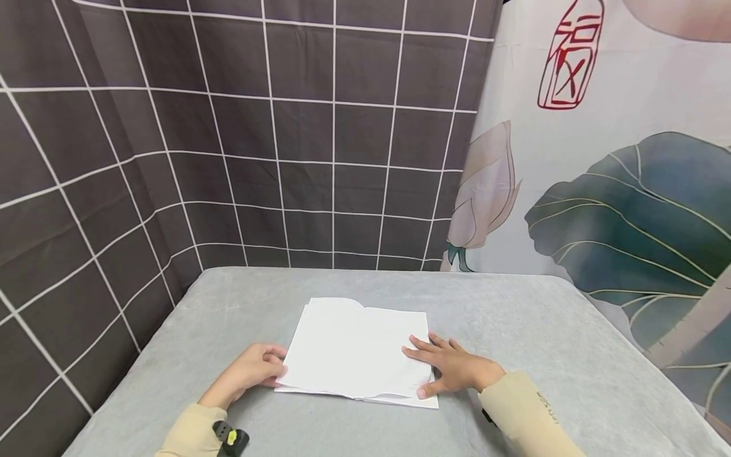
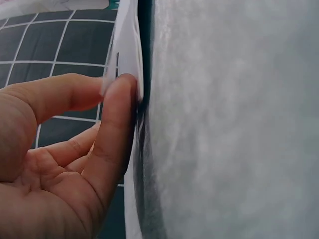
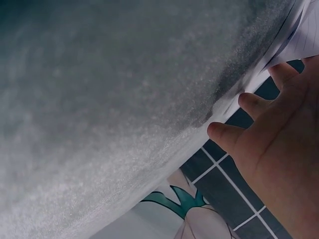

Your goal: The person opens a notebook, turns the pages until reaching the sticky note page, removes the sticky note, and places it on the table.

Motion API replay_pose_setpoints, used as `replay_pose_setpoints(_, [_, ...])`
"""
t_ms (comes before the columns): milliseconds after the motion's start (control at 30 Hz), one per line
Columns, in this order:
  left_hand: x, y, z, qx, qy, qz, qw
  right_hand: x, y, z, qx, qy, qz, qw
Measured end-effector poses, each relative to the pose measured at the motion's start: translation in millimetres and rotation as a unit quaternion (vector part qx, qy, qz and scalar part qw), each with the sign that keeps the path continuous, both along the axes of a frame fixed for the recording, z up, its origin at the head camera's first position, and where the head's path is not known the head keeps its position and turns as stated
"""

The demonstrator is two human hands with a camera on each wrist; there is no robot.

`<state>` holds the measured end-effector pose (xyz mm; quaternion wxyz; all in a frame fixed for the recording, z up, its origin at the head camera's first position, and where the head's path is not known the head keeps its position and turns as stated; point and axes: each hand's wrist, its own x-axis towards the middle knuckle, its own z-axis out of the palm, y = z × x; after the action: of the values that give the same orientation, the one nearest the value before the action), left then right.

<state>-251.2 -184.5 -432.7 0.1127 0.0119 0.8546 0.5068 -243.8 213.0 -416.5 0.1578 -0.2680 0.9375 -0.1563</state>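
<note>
the book (image 1: 348, 352) lies open on the table (image 1: 514, 317), its left edge pinched by the left hand (image 1: 254, 367), its right side under the spread, ungripping right hand (image 1: 454, 365), which should probably press lightly to avoid creasing.

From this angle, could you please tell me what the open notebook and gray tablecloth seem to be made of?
The open notebook looks like matte white paper, judging by thin, lifted page edges and ruled lines. The gray tablecloth is probably matte fabric, perhaps velvety: its surface looks finely fuzzy up close.
</note>
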Motion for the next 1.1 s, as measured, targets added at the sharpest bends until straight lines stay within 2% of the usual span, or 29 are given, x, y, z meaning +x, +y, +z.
replay_pose_setpoints(133, [-4.2,-2,2.2,-0.031,0.026,0.015,0.9991,-1.9,0,-1.7,0.003,-0.005,-0.005,1.000])
replay_pose_setpoints(233, [-5.5,-3,9.2,-0.070,0.077,0.020,0.9943,-2.4,-1,-2.2,0.003,-0.009,-0.006,1.000])
replay_pose_setpoints(300, [-4.1,0,16.5,-0.105,0.129,0.019,0.9859,-2.2,-1,-2.0,0.002,-0.012,-0.006,1.000])
replay_pose_setpoints(367, [-1.2,6,23.9,-0.150,0.197,0.015,0.9687,-1.6,-1,-1.5,0.001,-0.013,-0.004,1.000])
replay_pose_setpoints(433, [2.5,16,31.2,-0.183,0.275,0.004,0.9438,-0.9,-1,-0.9,-0.001,-0.013,-0.003,1.000])
replay_pose_setpoints(500, [5.6,28,36.4,-0.211,0.365,-0.021,0.9066,-0.4,-1,-0.5,-0.003,-0.012,-0.002,1.000])
replay_pose_setpoints(567, [8.0,41,40.2,-0.238,0.453,-0.057,0.8570,0.0,0,0.1,-0.005,-0.010,-0.001,1.000])
replay_pose_setpoints(633, [10.1,55,42.5,-0.258,0.527,-0.098,0.8040,0.2,0,0.6,-0.006,-0.010,-0.001,1.000])
replay_pose_setpoints(700, [12.6,69,42.9,-0.281,0.574,-0.137,0.7569,-0.1,0,0.5,-0.006,-0.011,0.000,1.000])
replay_pose_setpoints(767, [14.6,83,41.5,-0.303,0.608,-0.171,0.7140,-0.6,0,0.2,-0.003,-0.009,0.000,1.000])
replay_pose_setpoints(833, [16.8,97,39.0,-0.325,0.631,-0.198,0.6765,-0.9,0,-0.2,0.001,-0.007,-0.001,1.000])
replay_pose_setpoints(900, [19.4,109,36.4,-0.351,0.642,-0.220,0.6450,-0.9,-1,-0.4,0.006,-0.005,-0.003,1.000])
replay_pose_setpoints(967, [21.8,121,32.3,-0.371,0.644,-0.240,0.6249,-0.6,-1,-0.4,0.009,-0.003,-0.005,1.000])
replay_pose_setpoints(1100, [26.4,139,24.2,-0.408,0.623,-0.277,0.6075,-0.8,-1,-0.9,0.009,0.001,-0.004,1.000])
